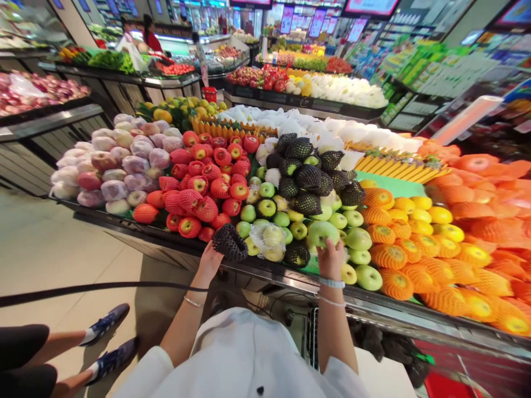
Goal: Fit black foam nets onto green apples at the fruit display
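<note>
My right hand [331, 258] is closed around a bare green apple [322, 232], lifted just over the pile of green apples [352, 243] at the front of the fruit stand. My left hand [209, 261] grips a black foam net sleeve [229, 242] at the stand's front edge, beside a clear plastic bag with green apples in it [269, 241]. Several more fruits in black net sleeves [309, 177] are heaped behind the green apples.
Red apples in red nets [203, 188] and pale wrapped fruit [116, 166] lie to the left, oranges in orange nets [415, 249] to the right. The stand's metal rim [373, 301] runs in front of me. Another person's legs and blue shoes [105, 331] are at lower left.
</note>
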`<action>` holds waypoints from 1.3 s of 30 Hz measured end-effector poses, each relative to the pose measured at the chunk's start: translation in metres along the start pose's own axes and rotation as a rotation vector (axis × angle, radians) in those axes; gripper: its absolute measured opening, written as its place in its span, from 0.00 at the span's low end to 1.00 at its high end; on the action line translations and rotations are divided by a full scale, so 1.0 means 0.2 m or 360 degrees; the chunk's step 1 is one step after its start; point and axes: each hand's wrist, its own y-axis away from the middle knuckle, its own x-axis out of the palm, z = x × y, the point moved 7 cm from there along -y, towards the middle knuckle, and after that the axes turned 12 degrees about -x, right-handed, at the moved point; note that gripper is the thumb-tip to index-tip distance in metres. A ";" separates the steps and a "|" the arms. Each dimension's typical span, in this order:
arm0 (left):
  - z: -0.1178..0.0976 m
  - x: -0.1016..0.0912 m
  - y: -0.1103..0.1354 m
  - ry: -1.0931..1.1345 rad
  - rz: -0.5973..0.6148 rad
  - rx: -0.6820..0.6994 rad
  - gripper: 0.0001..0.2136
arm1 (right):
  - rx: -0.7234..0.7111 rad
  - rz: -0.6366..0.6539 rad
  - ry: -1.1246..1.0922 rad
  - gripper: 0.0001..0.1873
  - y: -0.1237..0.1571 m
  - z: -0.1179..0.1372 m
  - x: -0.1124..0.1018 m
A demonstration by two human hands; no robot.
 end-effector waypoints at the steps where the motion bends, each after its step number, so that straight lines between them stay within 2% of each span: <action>1: -0.02 0.04 0.01 -0.0093 0.0022 0.0086 0.07 | 0.0160 0.0094 -0.0244 0.29 0.07 -0.02 0.09; 3: -0.05 0.12 0.03 -0.0320 0.0126 0.0204 0.13 | 0.0433 0.0279 -0.0620 0.28 0.22 -0.02 0.27; 6: -0.07 0.22 0.07 -0.0706 0.0303 0.0250 0.18 | 0.0747 0.0633 -0.0907 0.34 0.42 0.03 0.50; 8: -0.08 0.26 0.11 -0.0965 0.0378 0.0273 0.16 | 0.0842 0.0795 -0.0923 0.38 0.53 0.07 0.60; 10: -0.11 0.30 0.15 -0.1237 0.0435 0.0376 0.12 | 0.0771 0.0783 -0.0822 0.39 0.57 0.09 0.65; 13: -0.14 0.36 0.22 -0.1640 0.0551 0.0655 0.09 | 0.0470 0.0644 -0.0533 0.38 0.58 0.12 0.67; 15: -0.15 0.40 0.28 -0.1880 0.0621 0.0843 0.07 | 0.0290 0.0651 -0.0378 0.37 0.59 0.14 0.69; 17: -0.14 0.44 0.32 -0.2092 0.0643 0.0987 0.04 | 0.0235 0.0660 -0.0319 0.35 0.63 0.14 0.72; 19: -0.12 0.47 0.34 -0.2291 0.0675 0.1074 0.05 | 0.0321 0.0616 -0.0339 0.32 0.66 0.10 0.72; 21: -0.09 0.48 0.35 -0.2444 0.0734 0.1091 0.08 | 0.0466 0.0572 -0.0417 0.31 0.70 0.05 0.72; 24: -0.08 0.46 0.33 -0.2486 0.0718 0.1028 0.11 | 0.0622 0.0589 -0.0596 0.30 0.73 0.00 0.72; 27: -0.09 0.42 0.29 -0.2473 0.0695 0.0990 0.13 | 0.0672 0.0695 -0.0682 0.30 0.75 0.00 0.72; 31: -0.14 0.38 0.27 -0.2631 0.0668 0.0999 0.11 | 0.0720 0.0783 -0.0647 0.29 0.77 -0.03 0.71; 34: -0.14 0.40 0.30 -0.2769 0.0826 0.0992 0.09 | 0.0753 0.0704 -0.0558 0.26 0.78 -0.10 0.68; 36: -0.10 0.42 0.34 -0.2850 0.0946 0.1042 0.09 | 0.0713 0.0643 -0.0450 0.25 0.77 -0.14 0.66; 39: -0.04 0.45 0.38 -0.2916 0.0950 0.1103 0.11 | 0.0464 0.0657 -0.0242 0.26 0.75 -0.13 0.66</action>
